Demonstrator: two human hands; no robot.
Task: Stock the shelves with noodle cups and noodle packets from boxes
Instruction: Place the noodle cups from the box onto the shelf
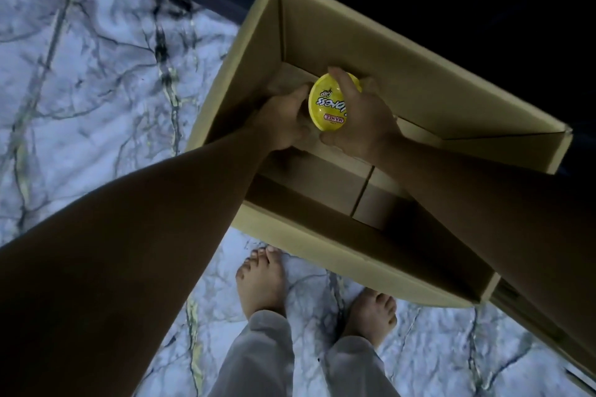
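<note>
Marbled white floor (80,74) underneath. Open cardboard box (403,55) surrounds both hands. Left hand (283,121) and right hand (362,121) grip yellow noodle cup (325,103) between them, inside box, lid facing up. Bare feet (261,284) below hands.

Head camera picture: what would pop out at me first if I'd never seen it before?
The bright yellow noodle cup in the middle pops out first, gripped by both hands, the left hand and the right hand, down inside an open cardboard box. Next come the bare feet on the marbled white floor at the bottom.
</note>
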